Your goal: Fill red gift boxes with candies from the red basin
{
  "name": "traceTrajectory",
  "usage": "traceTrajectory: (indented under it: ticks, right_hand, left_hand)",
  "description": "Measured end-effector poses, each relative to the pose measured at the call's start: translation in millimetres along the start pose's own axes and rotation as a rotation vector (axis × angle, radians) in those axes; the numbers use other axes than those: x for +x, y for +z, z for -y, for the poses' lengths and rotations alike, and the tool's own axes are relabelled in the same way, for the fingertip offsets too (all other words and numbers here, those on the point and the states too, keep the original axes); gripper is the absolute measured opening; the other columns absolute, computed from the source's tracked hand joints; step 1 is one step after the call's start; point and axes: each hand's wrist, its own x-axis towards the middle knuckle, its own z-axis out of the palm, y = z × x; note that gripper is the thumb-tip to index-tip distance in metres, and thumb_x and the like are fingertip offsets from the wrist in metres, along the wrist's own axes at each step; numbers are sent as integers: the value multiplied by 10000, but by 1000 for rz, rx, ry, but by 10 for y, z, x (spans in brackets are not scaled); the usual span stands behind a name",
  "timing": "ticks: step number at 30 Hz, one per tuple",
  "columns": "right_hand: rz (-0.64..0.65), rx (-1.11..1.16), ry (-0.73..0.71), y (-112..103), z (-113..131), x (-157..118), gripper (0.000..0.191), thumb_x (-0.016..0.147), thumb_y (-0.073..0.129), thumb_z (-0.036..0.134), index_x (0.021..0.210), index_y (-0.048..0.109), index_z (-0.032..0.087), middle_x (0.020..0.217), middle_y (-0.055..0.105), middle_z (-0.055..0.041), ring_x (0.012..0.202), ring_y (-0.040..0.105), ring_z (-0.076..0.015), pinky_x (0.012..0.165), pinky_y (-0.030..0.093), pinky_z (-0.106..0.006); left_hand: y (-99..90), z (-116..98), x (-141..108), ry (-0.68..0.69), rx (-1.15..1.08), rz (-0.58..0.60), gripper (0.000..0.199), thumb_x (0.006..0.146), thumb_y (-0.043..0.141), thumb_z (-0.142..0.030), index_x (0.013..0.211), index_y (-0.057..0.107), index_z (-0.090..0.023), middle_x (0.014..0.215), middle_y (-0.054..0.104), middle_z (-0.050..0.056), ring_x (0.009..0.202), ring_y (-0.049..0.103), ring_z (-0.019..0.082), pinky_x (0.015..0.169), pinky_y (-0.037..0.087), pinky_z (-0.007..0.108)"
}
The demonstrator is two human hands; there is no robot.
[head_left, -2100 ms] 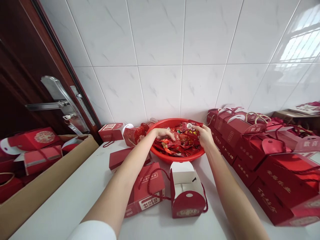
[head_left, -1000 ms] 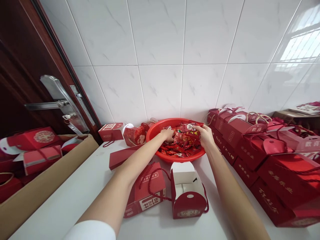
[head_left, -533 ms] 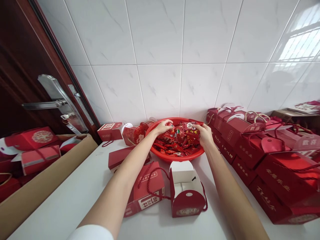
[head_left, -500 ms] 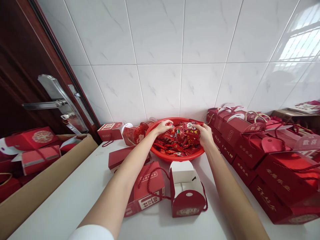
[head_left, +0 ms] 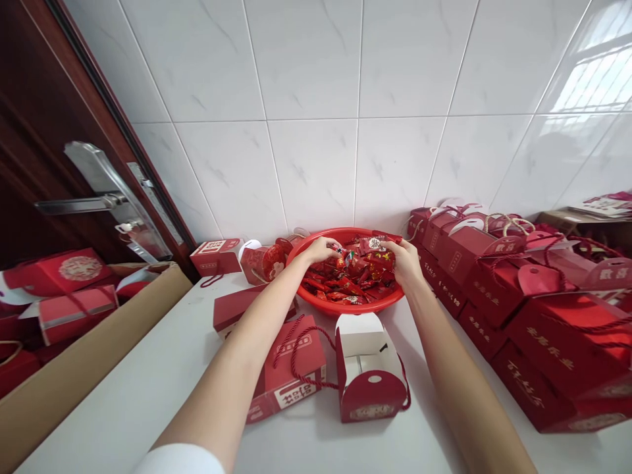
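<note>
A round red plastic basin (head_left: 336, 308) full of red-wrapped candies (head_left: 353, 280) stands against the tiled wall. Over its left side, my left hand (head_left: 322, 251) pinches a small red-wrapped candy (head_left: 338, 249) at the fingertips. My right hand (head_left: 405, 261) reaches over the right rim, its thumb and fingers closed on a red candy packet (head_left: 375, 244) with a white patch and black lettering. Nearer to me, between my forearms, sits an open red gift box (head_left: 371, 388) with a white inside and a red cord handle.
Closed red boxes (head_left: 291, 368) lie left of the open one, partly behind my left forearm. Stacked red gift boxes (head_left: 498, 289) line the right side. A cardboard carton (head_left: 99, 342) with more red boxes stands at left, below a door handle (head_left: 81, 205).
The view has shifted slightly. Both hands stay over the basin with only small finger movements, and the right hand still holds the lettered packet.
</note>
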Motion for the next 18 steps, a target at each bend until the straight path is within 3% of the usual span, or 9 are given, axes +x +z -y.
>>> traceTrajectory:
  ticks: [4,8,12,18]
  right_hand:
    - [4,-8,-2,0,6,0,228,447,779,227,634,652,193,572,670,29,542,614,-159,529,512,-280]
    - [3,-31,-6,-3,7,-4,223,467,775,239,643,645,197,584,668,22,575,634,-176,571,532,-303]
    - [7,-23,-13,-7,2,-3,228,472,774,241,653,641,197,591,670,17,591,637,-185,569,524,-306]
    - [2,-20,0,-10,2,3,229,457,779,233,641,647,194,577,665,24,555,614,-167,542,501,-290]
  left_hand:
    - [10,24,16,-27,-1,-45,76,657,703,-258,650,678,-187,690,679,-19,695,591,153,699,453,261]
    - [4,-3,-10,-16,-8,-94,123,677,710,-295,612,675,-198,684,681,-13,694,591,161,701,447,271]
    - [-10,-50,-34,45,-47,-148,128,666,744,-300,666,696,-181,750,706,4,755,611,173,774,465,292]
    - [0,-53,-31,40,-158,-166,209,704,746,-331,773,668,-150,769,681,17,719,588,150,742,470,286]
